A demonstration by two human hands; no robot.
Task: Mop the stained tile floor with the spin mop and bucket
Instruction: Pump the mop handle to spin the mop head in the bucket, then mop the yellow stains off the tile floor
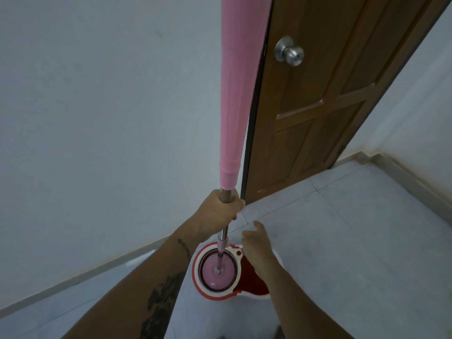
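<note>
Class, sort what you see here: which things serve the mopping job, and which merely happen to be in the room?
Part of the job:
- mop handle, gripped by the left hand
- mop head, sitting in the bucket's round basket
- bucket
- tile floor
- right hand, open above the bucket

Just there:
- wooden door
- door knob
- wall

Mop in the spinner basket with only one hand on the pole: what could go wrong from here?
1. Only the left hand grips the mop handle; the right hand hovers free, so the pole may wobble.
2. The mop head sits at one end of the bucket; a tilted pole could tip it.
3. The handle top stands near the door and may knock it.
</note>
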